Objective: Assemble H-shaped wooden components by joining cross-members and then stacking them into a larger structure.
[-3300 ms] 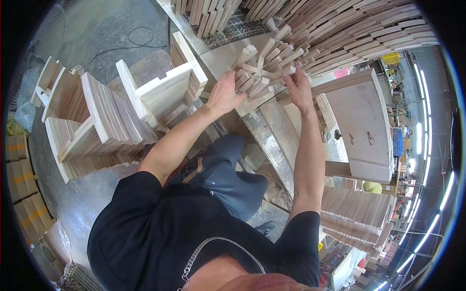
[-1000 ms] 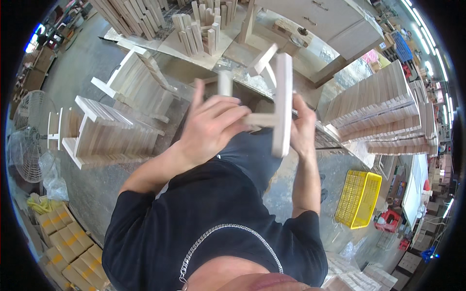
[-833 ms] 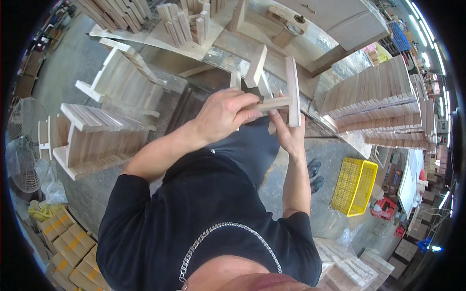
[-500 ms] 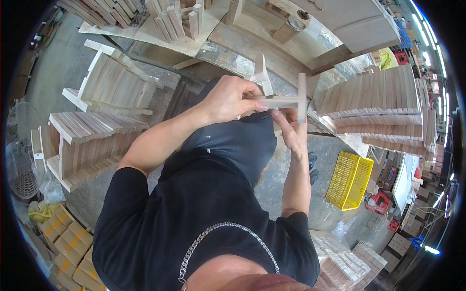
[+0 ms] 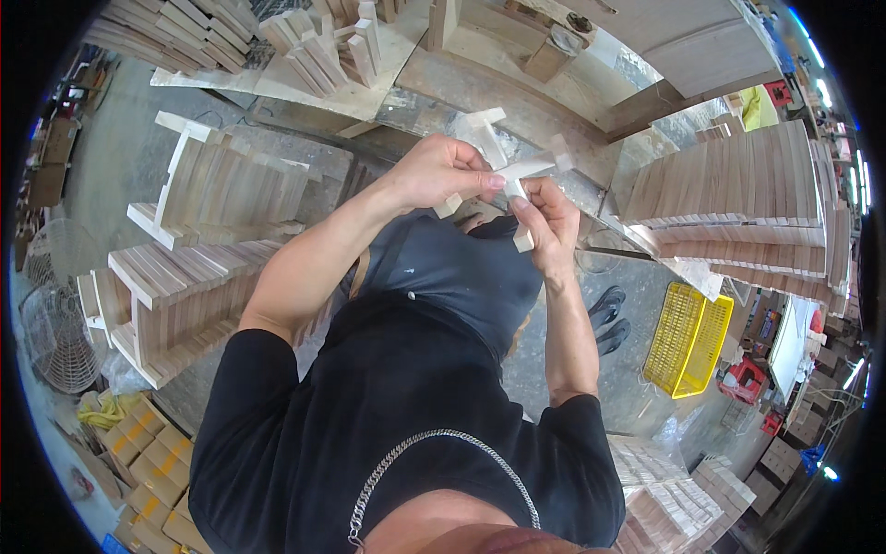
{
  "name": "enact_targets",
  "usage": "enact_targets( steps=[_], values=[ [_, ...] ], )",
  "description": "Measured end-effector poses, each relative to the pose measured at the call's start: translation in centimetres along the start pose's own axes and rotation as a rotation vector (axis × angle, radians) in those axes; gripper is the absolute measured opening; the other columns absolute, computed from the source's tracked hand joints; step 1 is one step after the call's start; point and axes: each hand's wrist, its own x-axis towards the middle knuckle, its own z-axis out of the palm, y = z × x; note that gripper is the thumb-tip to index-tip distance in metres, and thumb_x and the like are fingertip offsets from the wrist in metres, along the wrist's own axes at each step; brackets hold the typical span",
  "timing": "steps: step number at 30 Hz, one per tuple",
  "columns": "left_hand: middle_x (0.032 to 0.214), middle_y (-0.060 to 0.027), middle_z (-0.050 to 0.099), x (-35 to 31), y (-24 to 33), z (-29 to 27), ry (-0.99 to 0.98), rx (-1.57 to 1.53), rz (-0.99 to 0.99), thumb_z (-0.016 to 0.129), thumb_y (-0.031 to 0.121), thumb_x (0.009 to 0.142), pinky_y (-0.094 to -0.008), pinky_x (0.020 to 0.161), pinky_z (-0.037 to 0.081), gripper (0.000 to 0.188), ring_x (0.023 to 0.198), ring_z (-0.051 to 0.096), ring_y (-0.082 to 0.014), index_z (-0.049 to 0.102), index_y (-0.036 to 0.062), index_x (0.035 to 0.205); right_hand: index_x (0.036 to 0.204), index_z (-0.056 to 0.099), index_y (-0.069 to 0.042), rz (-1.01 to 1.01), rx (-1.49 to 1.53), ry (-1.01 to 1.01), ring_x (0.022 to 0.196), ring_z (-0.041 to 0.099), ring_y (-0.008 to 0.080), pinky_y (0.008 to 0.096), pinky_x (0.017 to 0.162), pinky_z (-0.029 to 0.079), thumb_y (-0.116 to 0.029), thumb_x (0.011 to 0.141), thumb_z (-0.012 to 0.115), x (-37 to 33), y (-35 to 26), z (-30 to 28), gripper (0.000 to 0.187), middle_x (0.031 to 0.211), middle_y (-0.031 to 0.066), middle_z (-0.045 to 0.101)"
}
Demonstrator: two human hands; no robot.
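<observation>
Two bare hands meet in front of the person's chest, above the lap, and both grip one small assembly of pale unfinished wooden strips (image 5: 517,171). At least four short square-edged strips show in it: one runs crosswise between the hands, one sticks up and away from the left hand, one hangs down along the right palm, and a short stub juts below the left fingers. How they are joined is hidden. The left hand (image 5: 441,173) is closed over the piece from above, thumb tip pressed on the crosswise strip. The right hand (image 5: 546,222) is curled around the lower strip, fingers pinching it. Two stacks of slatted wooden frames (image 5: 198,249) stand at the left, one yellow plastic crate (image 5: 688,337) on the floor at the right.
</observation>
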Motion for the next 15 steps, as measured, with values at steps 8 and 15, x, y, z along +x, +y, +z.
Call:
enact_targets(
  steps=[8,15],
  values=[
    [0.104,-0.0083,0.076,3.5,3.7,-1.5,-0.037,-0.306,-0.131,0.069,0.036,0.101,-0.0306,0.077,0.058,0.04,0.088,0.072,-0.0162,0.072,-0.0009,0.116,0.096,0.068,0.0,-0.005,0.209,0.103,0.07,0.059,0.0088,0.024,0.066,0.044,-0.012,0.092,0.064,4.4,-0.2,-1.8,0.013,0.079,0.0042,0.069],
    [0.097,-0.0114,0.077,6.9,2.4,-2.0,0.305,0.322,0.468,0.077,0.032,0.092,-0.0349,0.077,0.056,0.04,0.082,0.074,-0.0214,0.071,0.003,0.119,0.094,0.068,0.003,0.017,0.289,0.256,0.061,0.058,0.0163,0.0293,0.059,0.043,-0.021,0.092,0.057,12.5,0.9,-4.4,0.026,0.07,0.0115,0.067]
  ],
)
